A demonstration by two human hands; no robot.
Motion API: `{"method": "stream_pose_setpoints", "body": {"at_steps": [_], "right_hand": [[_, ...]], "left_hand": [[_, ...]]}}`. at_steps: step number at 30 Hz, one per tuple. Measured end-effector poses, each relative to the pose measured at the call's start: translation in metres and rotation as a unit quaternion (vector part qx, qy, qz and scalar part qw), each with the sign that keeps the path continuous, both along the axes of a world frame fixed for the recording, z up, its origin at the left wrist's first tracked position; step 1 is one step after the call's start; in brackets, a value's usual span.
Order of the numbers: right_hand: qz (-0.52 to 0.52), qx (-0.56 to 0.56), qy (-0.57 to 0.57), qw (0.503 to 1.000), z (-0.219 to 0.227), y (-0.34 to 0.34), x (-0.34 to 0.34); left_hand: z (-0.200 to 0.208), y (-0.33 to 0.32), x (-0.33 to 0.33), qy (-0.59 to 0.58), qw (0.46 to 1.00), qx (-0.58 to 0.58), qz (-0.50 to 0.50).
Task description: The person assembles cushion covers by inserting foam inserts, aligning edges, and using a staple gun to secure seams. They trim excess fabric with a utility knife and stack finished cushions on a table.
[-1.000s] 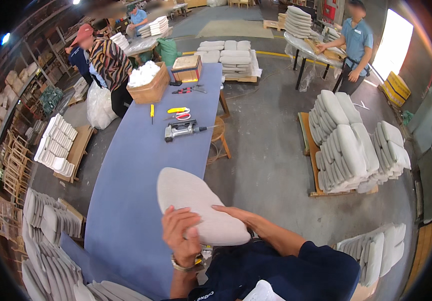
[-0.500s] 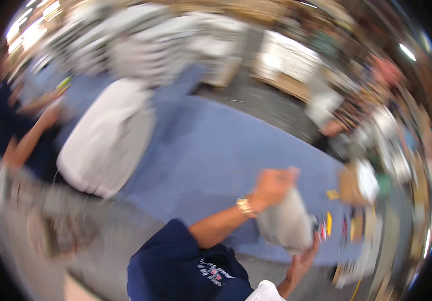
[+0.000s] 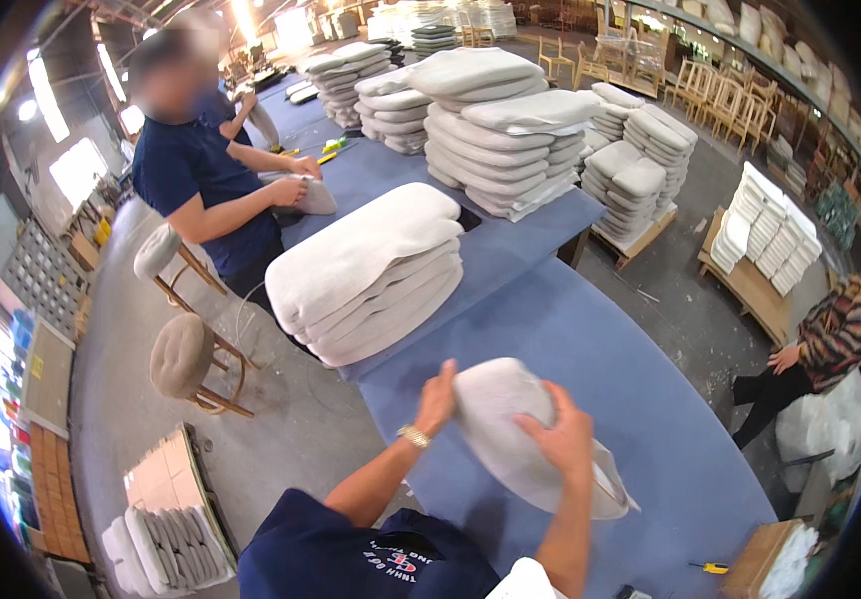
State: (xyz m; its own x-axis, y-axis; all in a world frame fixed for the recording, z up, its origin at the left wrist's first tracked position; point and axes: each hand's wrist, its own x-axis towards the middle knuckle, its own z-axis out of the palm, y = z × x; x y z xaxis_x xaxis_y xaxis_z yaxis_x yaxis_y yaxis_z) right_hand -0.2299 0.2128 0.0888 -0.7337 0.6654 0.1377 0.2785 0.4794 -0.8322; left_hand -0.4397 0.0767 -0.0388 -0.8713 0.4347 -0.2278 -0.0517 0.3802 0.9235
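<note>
A plump, pale grey fabric cushion (image 3: 500, 454) is being held above the blue-topped table (image 3: 685, 469), right between two bare hands! Its left edge is met by the left hand (image 3: 437, 399), whose fingers are stretched upward along the cloth; whether a thumb is tucked underneath cannot be told. Over on the other side, the right hand (image 3: 565, 434) is laid across the top, thumb spread well away from the fingers, and a loose flap of fabric is seen beyond at the lower right end. White and red lettering is carried on the navy short-sleeved shirt (image 3: 350, 549). Just up the table, a neat stack of pale grey cushions (image 3: 370, 265) is seen, and behind it a smaller grey piece (image 3: 318, 198) is handled by a navy-shirted co-worker (image 3: 186, 165).
</note>
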Motion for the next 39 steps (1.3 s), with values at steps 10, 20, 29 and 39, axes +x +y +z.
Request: {"method": "stream_pose_setpoints", "body": {"at_steps": [10,20,29,39], "right_hand": [[0.000,-0.082,0.006,0.997,-0.069,-0.008,0.066],[-0.434,-0.047,0.173,0.883,-0.149,0.063,0.214],[-0.225,-0.002,-0.003,0.974,0.043,-0.099,0.197],[-0.237,0.131,0.115,0.956,0.103,-0.104,0.166]], "left_hand": [[-0.007,-0.091,0.046,-0.070,0.968,0.086,0.226],[0.005,0.041,0.179,-0.127,0.915,0.162,-0.346],[0.010,0.076,0.189,-0.478,0.794,0.283,-0.248],[0.038,0.059,0.182,-0.269,0.865,0.330,-0.265]]}}
